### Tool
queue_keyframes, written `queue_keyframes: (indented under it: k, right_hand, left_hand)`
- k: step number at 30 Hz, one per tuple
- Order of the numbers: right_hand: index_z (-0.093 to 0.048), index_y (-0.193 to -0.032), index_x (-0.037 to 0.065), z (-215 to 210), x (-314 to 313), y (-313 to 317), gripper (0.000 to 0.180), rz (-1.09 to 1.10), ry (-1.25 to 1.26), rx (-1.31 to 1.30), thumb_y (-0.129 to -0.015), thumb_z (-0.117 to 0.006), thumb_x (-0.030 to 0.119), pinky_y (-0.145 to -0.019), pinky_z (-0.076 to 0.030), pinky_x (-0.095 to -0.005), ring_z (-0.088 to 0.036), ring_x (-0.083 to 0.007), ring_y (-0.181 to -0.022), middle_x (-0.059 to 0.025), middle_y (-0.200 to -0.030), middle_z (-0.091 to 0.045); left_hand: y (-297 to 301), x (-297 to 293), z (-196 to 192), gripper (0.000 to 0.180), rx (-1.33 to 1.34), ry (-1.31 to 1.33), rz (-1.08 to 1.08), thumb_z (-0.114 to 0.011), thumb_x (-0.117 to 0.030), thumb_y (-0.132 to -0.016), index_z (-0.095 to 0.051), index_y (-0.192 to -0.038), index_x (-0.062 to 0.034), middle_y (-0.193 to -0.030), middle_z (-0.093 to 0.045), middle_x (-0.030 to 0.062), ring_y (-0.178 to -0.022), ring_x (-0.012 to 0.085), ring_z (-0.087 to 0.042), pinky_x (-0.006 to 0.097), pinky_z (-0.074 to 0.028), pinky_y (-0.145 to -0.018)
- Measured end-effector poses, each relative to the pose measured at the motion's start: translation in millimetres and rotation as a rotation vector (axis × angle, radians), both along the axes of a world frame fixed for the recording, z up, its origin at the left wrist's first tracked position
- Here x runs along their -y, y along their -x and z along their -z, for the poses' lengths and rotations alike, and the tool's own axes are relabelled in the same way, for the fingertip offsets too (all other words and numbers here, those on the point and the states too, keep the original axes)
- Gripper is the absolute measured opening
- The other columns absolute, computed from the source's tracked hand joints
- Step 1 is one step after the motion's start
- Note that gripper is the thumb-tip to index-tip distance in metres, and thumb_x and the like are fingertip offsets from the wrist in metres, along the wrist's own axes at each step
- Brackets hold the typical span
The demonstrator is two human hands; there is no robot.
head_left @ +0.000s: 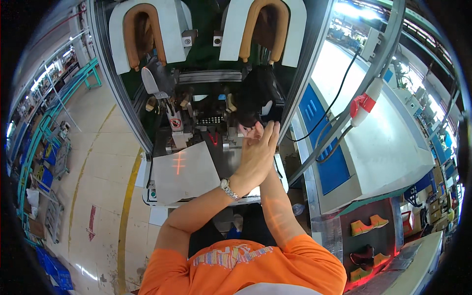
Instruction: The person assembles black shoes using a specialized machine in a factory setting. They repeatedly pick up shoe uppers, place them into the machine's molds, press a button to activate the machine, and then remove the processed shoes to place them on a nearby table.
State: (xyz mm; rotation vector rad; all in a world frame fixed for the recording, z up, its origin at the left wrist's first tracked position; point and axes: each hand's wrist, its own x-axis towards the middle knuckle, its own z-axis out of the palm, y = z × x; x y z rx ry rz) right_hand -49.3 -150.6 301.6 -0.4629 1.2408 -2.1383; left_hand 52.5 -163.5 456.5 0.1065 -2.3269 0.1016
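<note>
What looks like a black shoe upper (253, 96) sits at the right station of the machine, its toe pointing down toward me. My left hand (255, 160), with a metal watch at the wrist, crosses over my right forearm, its fingers stretched out beside the toe. Mostly hidden behind it, my right hand (251, 132) has its fingers curled at the toe end. At the left station a bare white last (152, 82) stands tilted. Between the stations lie red-handled pliers or a similar tool (212, 137).
A pale sheet (184, 172) with a red light mark covers the bench front. Two white arched pads with brown rims (167, 29) hang above. To the right are a white cabinet (378, 147), a post with a red-and-white plug (363, 104), and a rack holding several yellow-orange shoe pieces (368, 225).
</note>
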Motion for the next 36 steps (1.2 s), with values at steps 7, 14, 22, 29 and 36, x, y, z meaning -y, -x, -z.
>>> queue_keyframes:
  k: [7,14,22,29,36]
  right_hand:
    - [-0.049,-0.101,0.008,-15,8,46,0.023,0.051,-0.118,-0.150,-0.084,-0.050,0.024,-0.069,-0.044,-0.0327,-0.053,-0.0178,-0.080,-0.0067,-0.088,-0.054]
    - [-0.047,-0.101,0.007,-15,25,59,0.021,0.059,-0.224,-0.229,-0.084,-0.048,0.021,-0.069,-0.043,-0.0321,-0.051,-0.0178,-0.081,-0.0071,-0.089,-0.052]
    - [-0.045,-0.101,0.006,-8,25,66,0.020,0.051,-0.334,-0.282,-0.084,-0.046,0.018,-0.070,-0.041,-0.0314,-0.050,-0.0179,-0.083,-0.0076,-0.091,-0.050]
    - [-0.043,-0.101,0.006,-4,36,65,0.019,0.037,-0.383,-0.365,-0.085,-0.045,0.015,-0.070,-0.040,-0.0308,-0.048,-0.0179,-0.084,-0.0081,-0.092,-0.048]
    - [-0.036,-0.118,0.003,21,36,94,0.036,0.021,-0.189,-0.437,-0.085,-0.044,0.013,-0.097,-0.036,-0.0271,-0.042,-0.0147,-0.109,-0.0101,-0.118,-0.040]
  left_hand:
    - [-10,3,-5,0.063,0.075,-0.180,0.160,-0.053,-0.006,-0.071,-0.031,-0.130,-0.0010,-0.129,-0.037,0.0118,-0.075,0.0250,-0.055,0.035,-0.041,-0.073]
    - [-15,9,0,0.063,0.088,-0.242,0.166,-0.053,-0.005,-0.072,-0.032,-0.131,-0.0065,-0.129,-0.038,0.0091,-0.088,0.0237,-0.052,0.036,-0.039,-0.075]
    - [-10,5,-1,0.062,0.116,-0.225,0.147,-0.054,-0.003,-0.070,-0.036,-0.129,-0.0073,-0.126,-0.040,0.0088,-0.094,0.0225,-0.050,0.035,-0.038,-0.076]
    - [-11,9,7,0.063,0.081,-0.235,0.130,-0.054,-0.002,-0.069,-0.035,-0.129,-0.0065,-0.125,-0.040,0.0101,-0.096,0.0251,-0.049,0.037,-0.038,-0.077]
    - [-6,5,3,0.060,0.080,-0.301,0.223,-0.056,-0.008,-0.074,-0.032,-0.129,-0.0025,-0.127,-0.037,0.0138,-0.092,0.0292,-0.054,0.040,-0.039,-0.080]
